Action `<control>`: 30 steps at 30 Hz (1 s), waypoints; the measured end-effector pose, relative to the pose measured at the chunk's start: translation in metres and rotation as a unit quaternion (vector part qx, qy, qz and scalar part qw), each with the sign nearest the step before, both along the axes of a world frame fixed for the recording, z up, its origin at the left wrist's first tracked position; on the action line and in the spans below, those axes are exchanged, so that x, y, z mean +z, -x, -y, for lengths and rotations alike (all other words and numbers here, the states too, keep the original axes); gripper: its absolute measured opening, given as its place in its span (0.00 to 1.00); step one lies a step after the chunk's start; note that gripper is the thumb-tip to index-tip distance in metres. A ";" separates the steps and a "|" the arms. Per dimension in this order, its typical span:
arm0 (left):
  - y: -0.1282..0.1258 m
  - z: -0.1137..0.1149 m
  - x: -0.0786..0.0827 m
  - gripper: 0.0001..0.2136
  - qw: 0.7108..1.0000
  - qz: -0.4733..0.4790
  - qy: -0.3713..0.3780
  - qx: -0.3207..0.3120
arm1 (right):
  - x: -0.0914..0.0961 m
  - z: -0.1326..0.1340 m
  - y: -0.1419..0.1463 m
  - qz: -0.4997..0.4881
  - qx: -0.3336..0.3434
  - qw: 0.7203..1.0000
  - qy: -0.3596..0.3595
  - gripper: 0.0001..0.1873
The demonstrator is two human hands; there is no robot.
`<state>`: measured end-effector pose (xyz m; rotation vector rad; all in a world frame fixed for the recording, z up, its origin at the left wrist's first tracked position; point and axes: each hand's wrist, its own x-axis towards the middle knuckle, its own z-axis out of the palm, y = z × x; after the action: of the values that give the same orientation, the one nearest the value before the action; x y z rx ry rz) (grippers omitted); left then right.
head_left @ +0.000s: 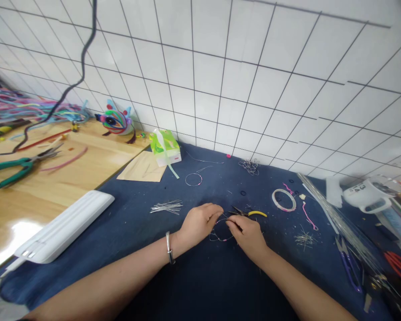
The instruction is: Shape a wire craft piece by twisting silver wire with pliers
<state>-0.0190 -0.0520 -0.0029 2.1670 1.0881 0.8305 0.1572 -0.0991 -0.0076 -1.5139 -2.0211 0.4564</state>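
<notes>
My left hand [198, 223] and my right hand [249, 236] meet over the dark blue cloth [200, 285], both pinched on a thin wire loop with small pink beads [220, 236] that hangs between them. A silver bangle sits on my left wrist. Small pliers with yellow handles [250, 213] lie on the cloth, just beyond my right fingers. A bundle of short silver wire pieces [167, 207] lies left of my left hand.
A white power bank [65, 225] lies at the cloth's left edge. Green pliers [16, 167] rest on the wooden table. A green tissue pack [165, 147], a wire ring [194, 179], a tape roll [284, 199], purple snips [349, 263], long wires [337, 214] and a white mug [370, 194] lie around.
</notes>
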 end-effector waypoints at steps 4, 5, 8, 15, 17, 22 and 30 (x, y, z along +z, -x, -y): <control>0.000 0.001 0.003 0.10 0.999 0.030 0.023 -0.031 | 0.001 0.000 -0.001 0.004 0.006 1.000 0.015 0.10; 0.000 0.001 0.004 0.10 0.998 0.038 0.030 -0.034 | 0.001 0.000 -0.001 0.002 0.009 1.000 0.015 0.11; -0.001 0.001 0.005 0.10 0.996 0.053 0.056 -0.043 | 0.001 0.000 0.000 -0.002 0.016 1.000 0.012 0.11; -0.004 -0.001 0.001 0.07 0.968 0.100 0.223 -0.061 | -0.003 -0.002 -0.003 0.002 -0.002 1.000 0.011 0.10; -0.005 -0.001 -0.004 0.07 0.959 0.115 0.251 -0.057 | -0.004 -0.002 -0.003 -0.001 -0.006 1.000 0.007 0.10; -0.006 0.001 -0.011 0.07 0.949 0.148 0.277 -0.032 | -0.005 -0.003 -0.002 0.015 0.004 1.000 0.005 0.11; -0.002 -0.012 -0.011 0.08 0.916 0.224 0.333 -0.015 | 0.016 -0.015 -0.038 0.264 -0.037 0.963 -0.043 0.27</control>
<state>-0.0169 -0.0402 -0.0135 1.3380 0.9167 0.7469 0.1950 -0.0840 0.0080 -1.7846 -2.3255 -0.0812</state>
